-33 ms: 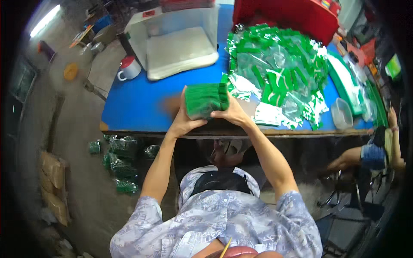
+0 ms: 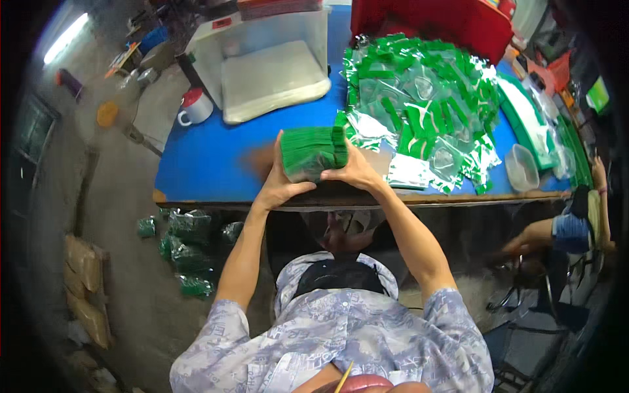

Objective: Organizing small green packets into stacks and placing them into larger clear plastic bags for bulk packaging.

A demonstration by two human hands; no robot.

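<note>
A thick, squared stack of green packets [image 2: 313, 152] stands on edge; near the blue table's front edge.

The person wears a short-sleeved shirt [image 2: 341, 340] of pale grey-blue cloth, printed all over with a faded, mottled pattern in white and lavender; it fills the lower middle of the frame. The sleeves end above the elbows, leaving both forearms bare. No watch, ring or glove shows on the left hand [image 2: 278, 187] or the right hand [image 2: 357, 171], both near the centre of the frame. Below the shirt's hem, a dark garment [image 2: 337, 275] shows at the lap, framed by a lighter patterned edge.
</note>
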